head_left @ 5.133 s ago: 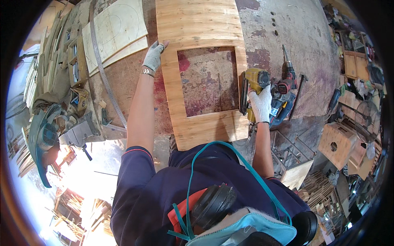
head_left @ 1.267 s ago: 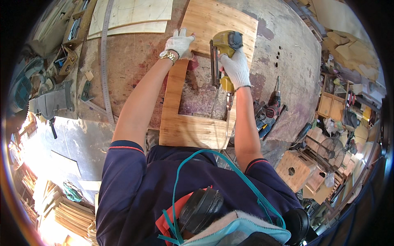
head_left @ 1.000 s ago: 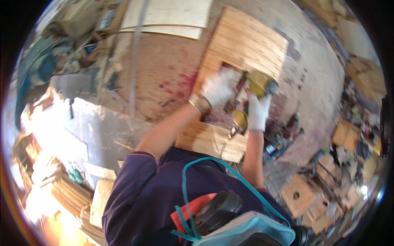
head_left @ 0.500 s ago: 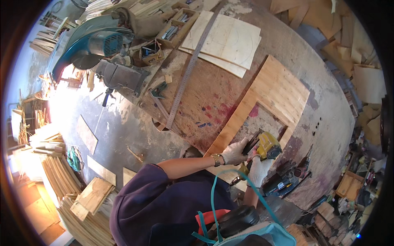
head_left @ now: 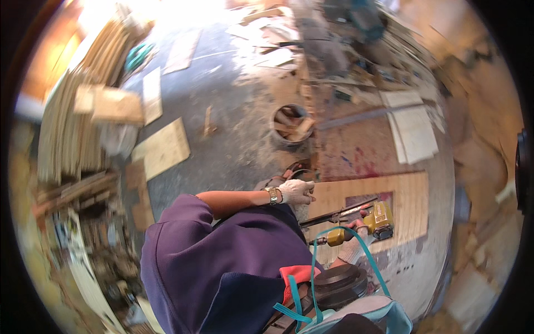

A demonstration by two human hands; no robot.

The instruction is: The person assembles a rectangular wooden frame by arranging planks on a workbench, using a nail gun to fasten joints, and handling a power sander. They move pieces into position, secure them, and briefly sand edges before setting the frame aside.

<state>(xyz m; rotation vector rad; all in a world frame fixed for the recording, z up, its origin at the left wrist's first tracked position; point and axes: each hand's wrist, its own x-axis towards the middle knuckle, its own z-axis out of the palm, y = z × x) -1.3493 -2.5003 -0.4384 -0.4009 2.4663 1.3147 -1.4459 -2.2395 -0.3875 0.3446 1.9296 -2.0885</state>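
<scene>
A yellow pneumatic nail gun (head_left: 382,218) with a long dark magazine lies across my right hand (head_left: 357,228), whose gloved fingers wrap round its handle. The air hose fitting points back toward my body. My left hand (head_left: 297,192), in a white glove with a gold watch at the wrist, is apart from the gun, by the left edge of the workbench. Its fingers are curled, and whatever they may hold is too blurred to make out. Under the nail gun lies a flat wooden panel (head_left: 414,192) with a rectangular opening.
A bucket of wood offcuts (head_left: 291,125) stands on the floor beside the bench. Pale boards (head_left: 409,125) and a long metal ruler (head_left: 356,117) lie farther along the bench. Stacked wooden strips (head_left: 67,128) and loose boards (head_left: 164,147) occupy the left. A teal strap (head_left: 364,247) hangs near my right forearm.
The view has turned toward the left, bringing the bucket into sight. My left hand has come away from the nail gun, moving left; my right hand still grips it.
</scene>
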